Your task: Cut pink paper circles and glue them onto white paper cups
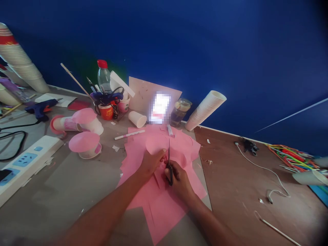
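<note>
A large sheet of pink paper (166, 212) with jagged cut edges lies on the grey tabletop (77, 184). My left hand (151, 162) grips the sheet near its rounded cut section. My right hand (179, 179) holds a pair of black-handled scissors (169, 169) upright, their thin blades in the paper close to my left fingers. Beside the sheet, a paper cup topped with a pink paper disc (85, 145) stands to the left. Behind it lies another pink-covered cup construction (82, 121).
A blue glue gun (42, 109) and white power strip (25, 164) sit at left. Ahead stand a water bottle (104, 78), cups holding tools (106, 111), and a stack of white paper cups (205, 111). A white cable (263, 169) and coloured straws (292, 157) lie on the brown board at right.
</note>
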{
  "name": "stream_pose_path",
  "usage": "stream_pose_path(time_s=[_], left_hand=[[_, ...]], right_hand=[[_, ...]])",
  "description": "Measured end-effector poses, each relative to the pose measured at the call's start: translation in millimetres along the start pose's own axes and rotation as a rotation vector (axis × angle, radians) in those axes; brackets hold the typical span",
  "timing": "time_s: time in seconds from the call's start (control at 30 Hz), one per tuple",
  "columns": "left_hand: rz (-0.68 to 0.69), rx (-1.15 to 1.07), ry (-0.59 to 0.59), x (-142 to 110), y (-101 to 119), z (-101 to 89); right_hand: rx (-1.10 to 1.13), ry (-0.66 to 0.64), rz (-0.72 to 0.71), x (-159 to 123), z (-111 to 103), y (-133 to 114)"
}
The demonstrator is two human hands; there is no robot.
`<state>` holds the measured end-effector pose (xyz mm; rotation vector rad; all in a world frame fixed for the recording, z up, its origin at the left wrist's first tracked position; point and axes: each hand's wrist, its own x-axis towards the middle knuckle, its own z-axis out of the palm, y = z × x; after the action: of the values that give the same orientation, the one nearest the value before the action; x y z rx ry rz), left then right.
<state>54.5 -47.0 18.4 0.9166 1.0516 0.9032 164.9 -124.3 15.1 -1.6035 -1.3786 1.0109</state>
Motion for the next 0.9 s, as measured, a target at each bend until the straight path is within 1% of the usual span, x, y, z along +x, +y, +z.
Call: stream_pose_path(time_s=[0.1, 0.23, 0.4, 0.53, 0.67, 0.9], left_hand=[[-0.003, 0.005, 0.010, -3, 2, 1.2], [-0.011, -0.011, 0.029, -3, -2, 1.6], [-0.042, -0.030, 0.016, -3, -3, 1.4], [-0.019, -0.052, 0.001, -3, -6, 1.4], [-0.039, -0.060, 0.000, -1, -9, 1.8], [-0.047, -0.043, -0.010, -5, -1, 2.5]], right_hand=[[0.007, -0.005, 0.003, 1, 0, -1], [0.003, 0.000, -0.010, 1, 0, 0], [0.008, 0.002, -0.017, 2, 0, 0], [0.034, 0.002, -0.007, 1, 0, -1], [0.021, 0.008, -0.004, 1, 0, -1], [0.017, -0.012, 0.006, 2, 0, -1]])
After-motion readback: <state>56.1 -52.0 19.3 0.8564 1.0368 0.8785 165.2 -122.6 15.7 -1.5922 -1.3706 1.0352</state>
